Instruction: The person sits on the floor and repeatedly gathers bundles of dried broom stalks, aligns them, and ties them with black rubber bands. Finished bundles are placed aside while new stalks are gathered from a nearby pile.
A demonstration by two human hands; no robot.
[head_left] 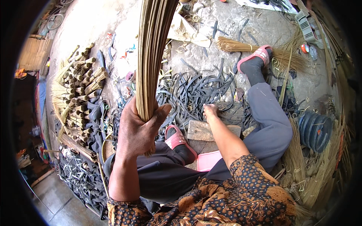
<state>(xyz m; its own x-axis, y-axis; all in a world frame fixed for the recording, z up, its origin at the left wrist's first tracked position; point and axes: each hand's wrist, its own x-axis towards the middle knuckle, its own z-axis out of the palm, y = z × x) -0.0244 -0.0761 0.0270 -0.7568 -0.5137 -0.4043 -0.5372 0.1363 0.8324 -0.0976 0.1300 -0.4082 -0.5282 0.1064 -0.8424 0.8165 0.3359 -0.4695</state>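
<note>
The left hand [136, 130] is wrapped around a bundle of sticks [154, 56], with the thumb lying across its front; the bundle stands nearly upright in that grip, rising from it past the top edge of the view, its short lower end poking out below the palm above the dark trousers [166, 175]. The right hand [210, 112] is curled at the near side of a tangle of black strips [198, 90], just beyond a wooden block [200, 130]; whether its fingers pinch a strip I cannot tell. Pale floor [100, 28] spreads left of the bundle's upper part, bounded lower down by stacked short bundles [81, 94], while the bent legs frame the strips' near side. The sticks are thin, straight, tan-brown and tightly packed, with darker streaks between.
</note>
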